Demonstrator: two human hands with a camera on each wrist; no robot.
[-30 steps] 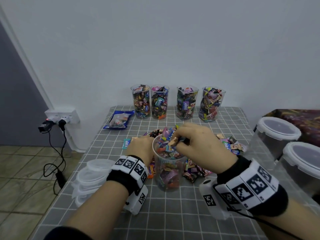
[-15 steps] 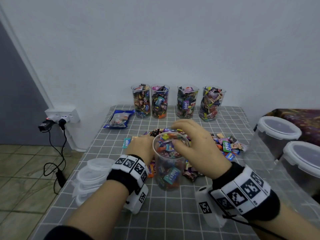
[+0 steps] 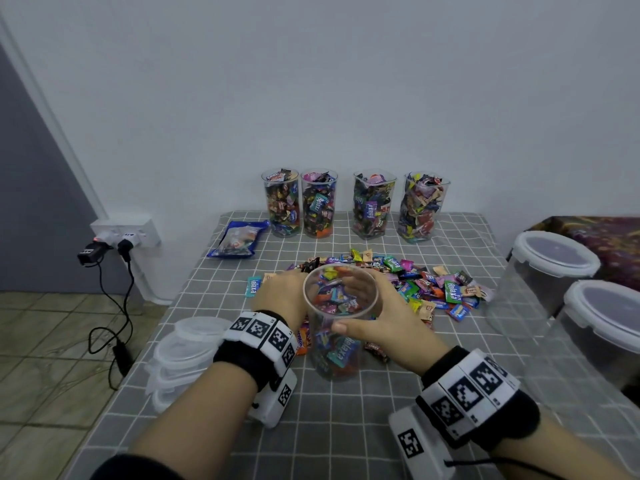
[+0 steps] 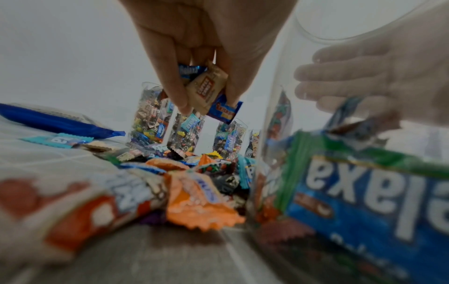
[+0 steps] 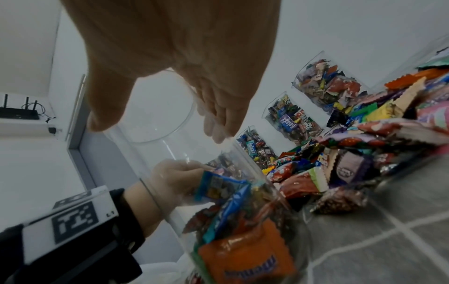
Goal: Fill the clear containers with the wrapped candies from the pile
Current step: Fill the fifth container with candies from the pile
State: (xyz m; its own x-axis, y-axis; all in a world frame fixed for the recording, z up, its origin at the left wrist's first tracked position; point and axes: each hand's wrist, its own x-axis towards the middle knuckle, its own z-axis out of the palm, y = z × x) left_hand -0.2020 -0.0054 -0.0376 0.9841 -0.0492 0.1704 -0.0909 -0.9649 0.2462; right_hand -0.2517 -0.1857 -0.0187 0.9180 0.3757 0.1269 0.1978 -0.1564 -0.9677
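Note:
A clear cup (image 3: 341,341), partly filled with wrapped candies, stands at the table's middle in the head view. My right hand (image 3: 381,313) grips it near the rim, thumb (image 3: 341,328) in front and fingers (image 4: 340,86) behind, seen through the wall. My left hand (image 3: 282,297) sits just left of the cup over the pile and pinches a few candies (image 4: 209,90) between fingertips. The candy pile (image 3: 422,285) spreads behind and right of the cup. At the back stand several full clear containers (image 3: 370,206) in a row.
A blue bag (image 3: 239,239) lies at the back left. A stack of clear lids (image 3: 187,351) sits at the table's left edge. Two large lidded tubs (image 3: 554,261) (image 3: 609,317) stand on the right. A wall socket with cables (image 3: 121,237) is off to the left.
My right hand left the cup's mouth, where it dropped candies, and came down to grip the cup's side. My left hand stayed beside the cup.

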